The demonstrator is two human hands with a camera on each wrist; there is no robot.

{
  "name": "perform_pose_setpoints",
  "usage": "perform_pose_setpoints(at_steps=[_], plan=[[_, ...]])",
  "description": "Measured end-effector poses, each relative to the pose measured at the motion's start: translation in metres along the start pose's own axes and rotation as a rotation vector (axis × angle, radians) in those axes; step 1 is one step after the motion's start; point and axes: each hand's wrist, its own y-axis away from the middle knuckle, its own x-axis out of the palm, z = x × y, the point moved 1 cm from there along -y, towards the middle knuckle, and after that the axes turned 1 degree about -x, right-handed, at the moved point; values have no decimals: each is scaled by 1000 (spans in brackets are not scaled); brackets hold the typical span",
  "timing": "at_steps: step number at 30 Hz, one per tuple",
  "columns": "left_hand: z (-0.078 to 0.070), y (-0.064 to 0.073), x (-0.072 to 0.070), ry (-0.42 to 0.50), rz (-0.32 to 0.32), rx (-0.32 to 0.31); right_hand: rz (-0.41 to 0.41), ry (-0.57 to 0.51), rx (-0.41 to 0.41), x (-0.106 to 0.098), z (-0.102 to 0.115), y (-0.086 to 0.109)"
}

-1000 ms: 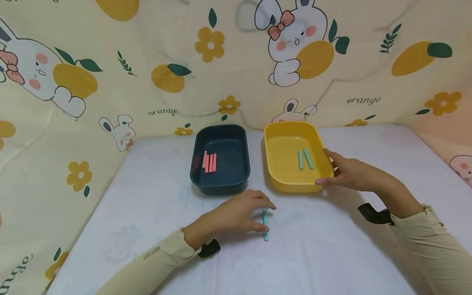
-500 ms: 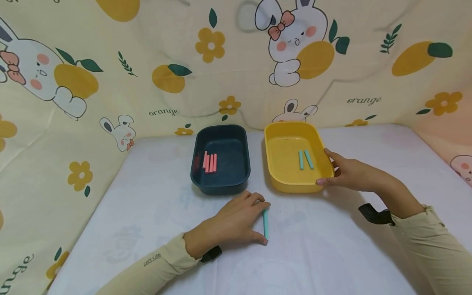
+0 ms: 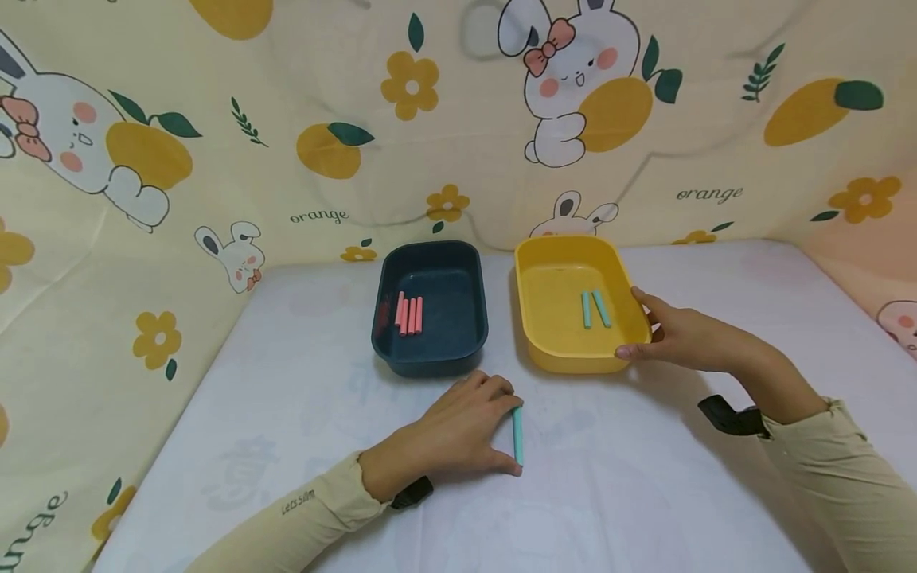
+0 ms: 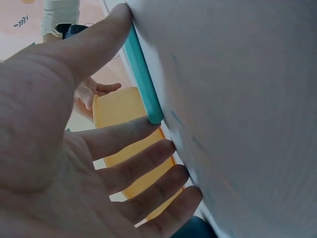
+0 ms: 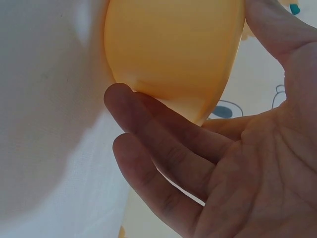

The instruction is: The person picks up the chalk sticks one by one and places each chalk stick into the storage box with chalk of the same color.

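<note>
My left hand point(image 3: 458, 434) pinches a mint-green chalk stick point(image 3: 518, 439) lengthwise, with the thumb at its near end and the index finger at its far end. In the left wrist view this chalk lies at or just above the white cloth; the other fingertips touch or nearly touch the cloth. My right hand point(image 3: 677, 334) holds the right front corner of a yellow tray point(image 3: 573, 364), thumb on the rim and fingers against the outer wall. Two more green chalk sticks point(image 3: 600, 308) lie inside that tray.
Left of the yellow tray stands a dark blue tray point(image 3: 430, 369) with several pink chalk sticks point(image 3: 411, 316) in its left part. Behind both trays rises a cream cloth backdrop point(image 3: 473, 143) printed with rabbits and oranges. A white cloth point(image 3: 609, 477) covers the table.
My left thumb and index finger have moved to the two ends of the green chalk stick and closed on it. My right hand and both trays have stayed in place.
</note>
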Motion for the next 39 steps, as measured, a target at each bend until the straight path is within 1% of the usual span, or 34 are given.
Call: perform_pose_setpoints(at_steps=[6, 17, 20, 23, 28, 33, 39], plan=[[1, -1, 0, 10, 0, -1, 0, -4, 7, 0, -1, -1], [2, -4, -4, 60, 16, -17, 14, -9, 28, 0, -1, -1], [4, -5, -4, 108, 22, -22, 12, -6, 28, 0, -1, -1], [5, -6, -6, 192, 19, -33, 7, -5, 22, 0, -1, -1], [6, -6, -11, 294, -3, -49, 9, -3, 9, -1, -1, 0], [6, -7, -12, 344, -30, -68, 13, 0, 1, -1, 0, 0], [7, -7, -12, 355, -39, -74, 24, -3, 19, 0, -1, -2]])
